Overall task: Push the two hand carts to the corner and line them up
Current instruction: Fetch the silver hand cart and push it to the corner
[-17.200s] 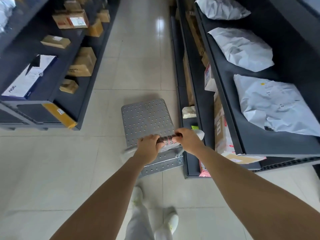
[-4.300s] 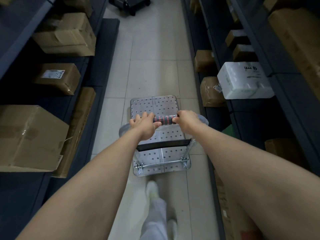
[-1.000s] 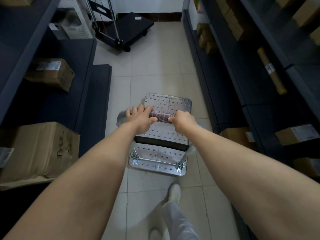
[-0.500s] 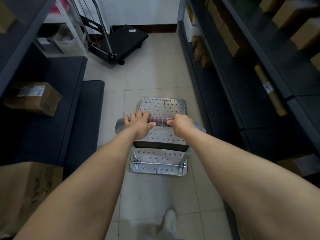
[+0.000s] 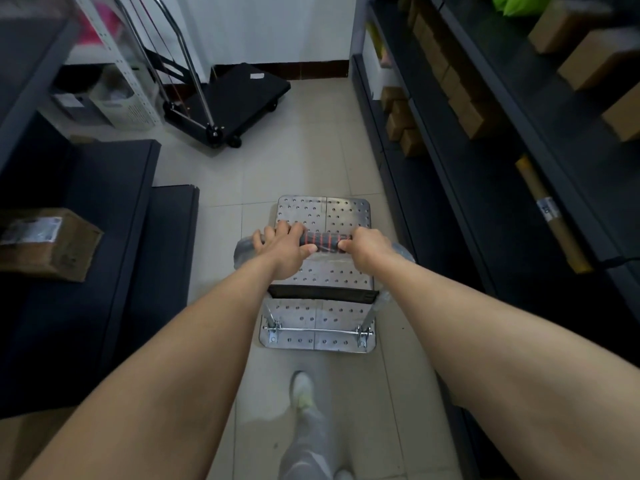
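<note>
A silver perforated hand cart (image 5: pixel 323 211) stands on the tiled aisle floor right in front of me. Its handle (image 5: pixel 323 240) has a dark grip with red stripes. My left hand (image 5: pixel 284 245) grips the handle's left part and my right hand (image 5: pixel 369 244) grips its right part. A black hand cart (image 5: pixel 242 95) with a chrome handle stands ahead at the far left, near the white wall at the aisle's end, angled to the aisle.
Dark shelving (image 5: pixel 491 188) with cardboard boxes (image 5: pixel 401 123) runs along the right. Low dark shelves (image 5: pixel 104 237) with a taped box (image 5: pixel 45 242) line the left. A white perforated rack (image 5: pixel 131 98) stands beside the black cart. My shoe (image 5: pixel 303 389) is behind the silver cart.
The silver cart and I have rolled further down the aisle. The black cart and the end wall are now closer and fuller in view. Both hands keep their grip.
</note>
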{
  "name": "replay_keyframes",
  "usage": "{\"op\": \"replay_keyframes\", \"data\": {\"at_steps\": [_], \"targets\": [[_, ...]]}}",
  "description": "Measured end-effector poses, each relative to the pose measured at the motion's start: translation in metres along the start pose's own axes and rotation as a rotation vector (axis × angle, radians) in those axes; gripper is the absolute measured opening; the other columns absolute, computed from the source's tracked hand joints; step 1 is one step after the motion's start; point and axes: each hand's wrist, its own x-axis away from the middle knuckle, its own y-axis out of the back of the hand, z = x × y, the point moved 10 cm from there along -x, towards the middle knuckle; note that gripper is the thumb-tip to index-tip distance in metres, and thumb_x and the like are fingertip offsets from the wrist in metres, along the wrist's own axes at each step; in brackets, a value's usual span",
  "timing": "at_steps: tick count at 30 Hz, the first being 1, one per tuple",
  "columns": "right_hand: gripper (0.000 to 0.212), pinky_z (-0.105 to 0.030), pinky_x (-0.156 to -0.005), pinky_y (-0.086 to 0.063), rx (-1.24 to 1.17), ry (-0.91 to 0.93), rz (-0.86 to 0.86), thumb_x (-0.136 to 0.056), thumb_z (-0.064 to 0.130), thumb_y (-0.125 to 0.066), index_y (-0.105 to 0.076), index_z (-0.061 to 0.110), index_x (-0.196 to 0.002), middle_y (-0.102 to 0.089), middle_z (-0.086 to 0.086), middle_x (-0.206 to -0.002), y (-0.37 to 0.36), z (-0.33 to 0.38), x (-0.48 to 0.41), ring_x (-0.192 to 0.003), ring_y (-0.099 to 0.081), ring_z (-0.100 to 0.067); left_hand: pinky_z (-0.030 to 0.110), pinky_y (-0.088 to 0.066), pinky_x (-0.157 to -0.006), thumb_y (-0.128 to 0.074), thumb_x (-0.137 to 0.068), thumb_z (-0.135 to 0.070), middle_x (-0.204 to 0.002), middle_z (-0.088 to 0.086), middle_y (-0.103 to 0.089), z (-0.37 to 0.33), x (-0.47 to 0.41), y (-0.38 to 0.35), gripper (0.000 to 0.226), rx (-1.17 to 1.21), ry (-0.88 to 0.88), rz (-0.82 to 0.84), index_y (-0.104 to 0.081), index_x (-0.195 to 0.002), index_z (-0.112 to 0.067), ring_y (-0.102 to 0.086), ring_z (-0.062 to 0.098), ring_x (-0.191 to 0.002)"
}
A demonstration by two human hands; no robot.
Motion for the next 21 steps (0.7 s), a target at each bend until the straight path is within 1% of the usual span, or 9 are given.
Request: {"op": "replay_keyframes", "data": {"at_steps": [4,7,9,15,21], "targets": [[0.032,-0.039,-0.086,-0.052,-0.044,-0.008,0.012,-0.096,0.038,-0.049,-0.056,0.011,-0.110,-0.062,-0.011,-0.103,0.022,0.015,-0.039,-0.096,-0.060,-0.026,0.053,-0.004,-0.116,-0.036,-0.099,-0.043,-0.135,0.010,-0.034,0.007,-0.043,0.026,0.032,0.002,-0.005,0.013,-0.039,-0.125,-0.025,-0.026,0.035,-0.131],[0.031,-0.040,-0.088,-0.050,-0.018,-0.007,0.009,-0.097,0.038,-0.049,-0.055,0.012,-0.112,-0.062,-0.011,-0.105,0.036,0.026,-0.066,-0.098,-0.059,-0.027,0.053,-0.004,-0.116,-0.036,-0.099,-0.043,-0.134,0.010,-0.035,0.009,-0.072,0.042,0.032,-0.010,-0.012,0.023,-0.039,-0.124,-0.024,-0.027,0.035,-0.131],[0.032,-0.039,-0.089,-0.050,-0.026,-0.010,0.003,-0.097,0.038,-0.049,-0.056,0.011,-0.112,-0.062,-0.011,-0.105,0.047,0.033,-0.085,-0.099,-0.058,-0.027,0.053,-0.007,-0.116,-0.036,-0.098,-0.043,-0.134,0.010,-0.036,0.011,-0.093,0.055,0.032,-0.026,-0.016,0.022,-0.039,-0.124,-0.024,-0.029,0.035,-0.131],[0.031,-0.041,-0.090,-0.051,-0.105,-0.041,-0.005,-0.096,0.038,-0.050,-0.057,0.011,-0.109,-0.062,-0.011,-0.103,0.072,0.042,-0.139,-0.098,-0.059,-0.026,0.052,-0.011,-0.114,-0.035,-0.099,-0.044,-0.132,0.010,-0.036,0.010,-0.147,0.082,0.033,-0.047,-0.032,0.024,-0.038,-0.125,-0.024,-0.031,0.033,-0.129],[0.030,-0.040,-0.089,-0.051,-0.099,-0.045,-0.017,-0.095,0.037,-0.050,-0.057,0.012,-0.108,-0.062,-0.010,-0.102,0.098,0.042,-0.184,-0.096,-0.060,-0.025,0.052,-0.013,-0.113,-0.035,-0.099,-0.044,-0.130,0.009,-0.038,0.001,-0.193,0.102,0.033,-0.048,-0.045,0.013,-0.039,-0.124,-0.024,-0.032,0.032,-0.126]]}}
